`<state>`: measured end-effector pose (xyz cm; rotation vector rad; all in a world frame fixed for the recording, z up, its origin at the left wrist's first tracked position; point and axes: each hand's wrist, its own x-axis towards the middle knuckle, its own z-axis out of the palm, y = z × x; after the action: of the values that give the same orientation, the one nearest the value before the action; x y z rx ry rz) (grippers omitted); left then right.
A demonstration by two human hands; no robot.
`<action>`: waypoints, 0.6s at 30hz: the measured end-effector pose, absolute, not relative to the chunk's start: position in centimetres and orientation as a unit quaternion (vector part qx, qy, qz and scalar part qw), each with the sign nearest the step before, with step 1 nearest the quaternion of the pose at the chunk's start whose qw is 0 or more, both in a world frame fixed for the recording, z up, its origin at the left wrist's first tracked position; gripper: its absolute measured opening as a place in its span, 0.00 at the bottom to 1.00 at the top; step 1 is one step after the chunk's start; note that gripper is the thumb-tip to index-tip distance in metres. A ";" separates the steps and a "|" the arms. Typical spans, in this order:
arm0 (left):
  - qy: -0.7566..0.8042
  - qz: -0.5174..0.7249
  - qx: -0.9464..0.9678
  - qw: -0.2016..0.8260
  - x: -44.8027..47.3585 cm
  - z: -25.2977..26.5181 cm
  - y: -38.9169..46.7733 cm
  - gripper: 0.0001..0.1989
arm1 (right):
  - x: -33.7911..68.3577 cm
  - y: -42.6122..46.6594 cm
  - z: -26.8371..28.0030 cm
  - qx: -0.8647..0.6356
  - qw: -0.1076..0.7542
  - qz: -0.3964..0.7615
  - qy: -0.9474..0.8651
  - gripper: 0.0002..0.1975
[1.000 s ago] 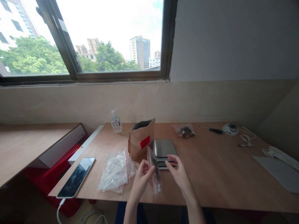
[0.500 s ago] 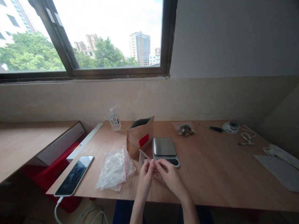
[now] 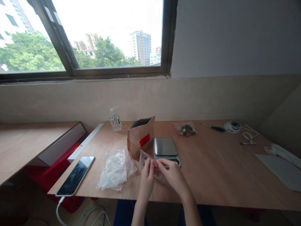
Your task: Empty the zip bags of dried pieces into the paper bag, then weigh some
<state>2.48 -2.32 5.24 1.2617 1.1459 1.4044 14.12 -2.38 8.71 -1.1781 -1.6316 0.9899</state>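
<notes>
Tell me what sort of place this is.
Probably a plain indoor workroom, perhaps for weighing or packing: the brown wooden table holds a flat, silver-topped scale, a brown paper pouch with a red label and a pile of clear plastic bags.

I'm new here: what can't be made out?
All in the head view:
Contents of the held bag: obscured by left hand and right hand.
Readout of the scale: too small.
Depths of the brown pouch: behind its front wall.
Print on the bottle: too small.
</notes>
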 end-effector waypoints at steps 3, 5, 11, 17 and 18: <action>0.439 0.556 0.551 0.441 2.7 5.5 -2.6 0.14 | 14.4 -1.4 8.5 -0.518 0.465 0.317 -0.645 0.15; 0.416 0.564 0.551 0.452 2.9 5.8 -2.8 0.15 | 15.1 -0.2 8.3 -0.569 0.530 0.257 -0.573 0.15; 0.401 0.576 0.537 0.468 2.9 5.7 -2.6 0.17 | 17.2 2.1 9.9 -0.547 0.662 0.260 -0.442 0.19; 0.372 0.631 0.381 0.565 3.7 2.9 -1.3 0.25 | 15.9 1.7 12.0 -0.501 0.652 0.365 -0.437 0.20; 0.350 0.630 0.365 0.589 3.9 2.6 -1.2 0.30 | 15.6 1.8 11.9 -0.496 0.637 0.396 -0.438 0.20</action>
<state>3.90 -1.21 2.59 0.8493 0.8150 1.4680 15.65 1.83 11.94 -1.1325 -0.9996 0.9046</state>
